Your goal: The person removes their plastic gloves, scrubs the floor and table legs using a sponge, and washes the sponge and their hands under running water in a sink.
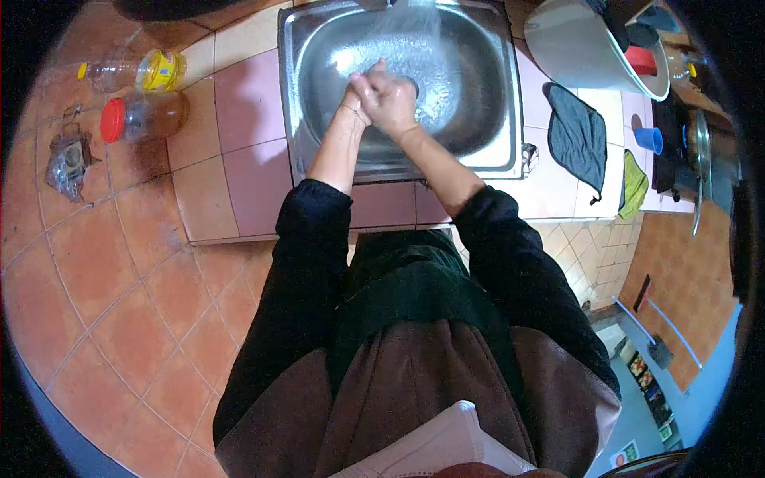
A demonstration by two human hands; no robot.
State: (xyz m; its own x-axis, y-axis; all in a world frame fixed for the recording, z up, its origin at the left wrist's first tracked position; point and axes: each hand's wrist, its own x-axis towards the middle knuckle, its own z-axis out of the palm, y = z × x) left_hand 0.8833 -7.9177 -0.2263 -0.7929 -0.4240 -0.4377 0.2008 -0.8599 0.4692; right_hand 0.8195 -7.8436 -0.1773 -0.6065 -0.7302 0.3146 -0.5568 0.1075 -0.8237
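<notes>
My left hand and my right hand are clasped together over the steel sink. The fingers of each are wrapped around the other hand, and one fingertip pokes out at the far side. Their skin looks wet. Just beyond them, to the right, a stream of water falls from the top of the view and splashes in the basin. Part of the drain shows beside my right hand. Anything between the palms is hidden. Both dark sleeves are pushed up my forearms.
On the right of the tiled counter lie a grey cloth and a green cloth. A blue cup and a large white bucket are there too. A red-lidded jar and bottles stand at left.
</notes>
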